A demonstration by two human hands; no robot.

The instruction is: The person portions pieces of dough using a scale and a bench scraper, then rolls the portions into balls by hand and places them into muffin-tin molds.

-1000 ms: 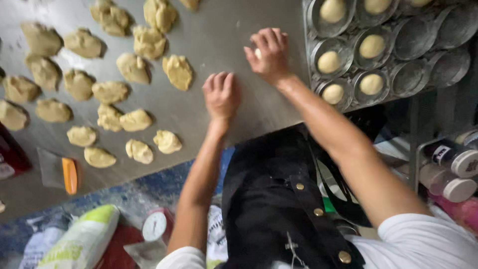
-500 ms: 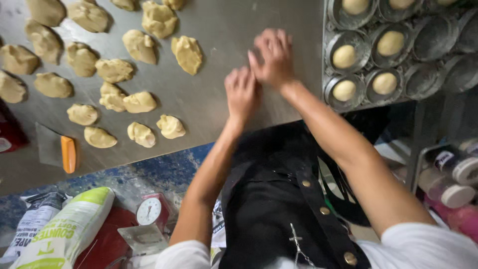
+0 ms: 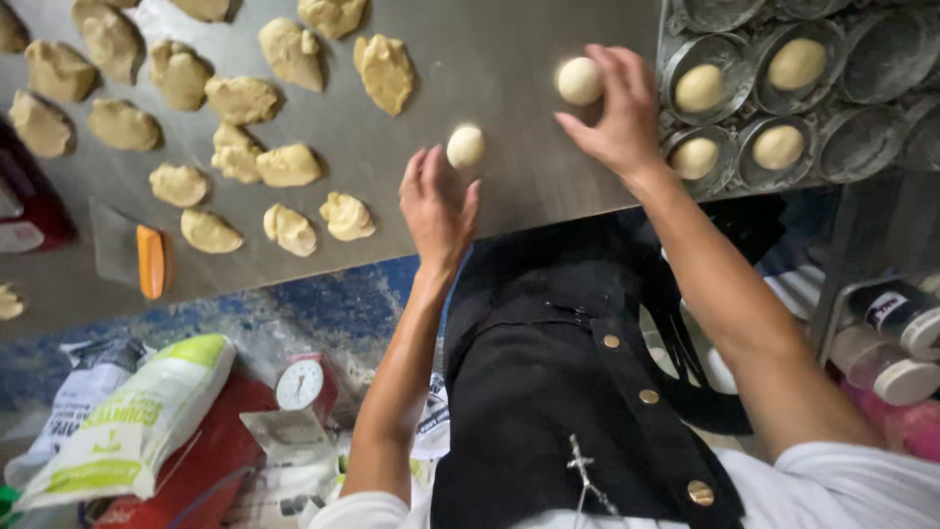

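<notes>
A bakery work area: a steel bench [image 3: 509, 59] carries rough dough portions [image 3: 240, 98], round baking tins [image 3: 881, 69] sit at its right edge, and a dial scale [image 3: 300, 384] stands below.

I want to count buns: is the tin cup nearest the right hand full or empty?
Full: the tin cup beside the right hand holds one round dough ball.
</notes>
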